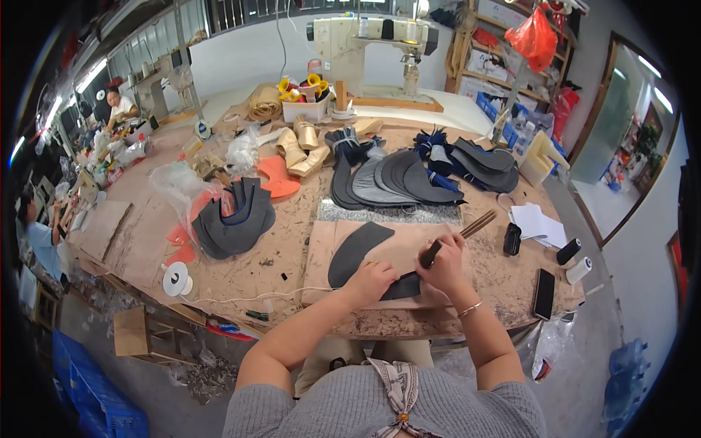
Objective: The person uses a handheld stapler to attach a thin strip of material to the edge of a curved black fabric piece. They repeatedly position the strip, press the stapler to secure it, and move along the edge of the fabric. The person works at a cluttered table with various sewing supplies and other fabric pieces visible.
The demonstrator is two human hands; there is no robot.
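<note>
A curved dark grey material piece (358,248) lies on a pale board (321,237) in front of me. My left hand (372,282) is closed on this piece, its fingers pressed together; hand and wrist cover part of it. My right hand (444,264), just to the right, is wrapped round a dark-handled tool (431,253). Long thin brown prongs (480,223) stick out up and right from this hand; their exact kind is unclear. The tool's lower end points at the grey piece beside my left fingers.
Stacked grey pieces lie beyond the board (409,179) and at left (234,223). A white spool (177,279) trails cord towards me. At right are a phone (543,293), a black case (512,239) and thread cones (578,270). A sewing machine (372,55) stands behind; people work far left.
</note>
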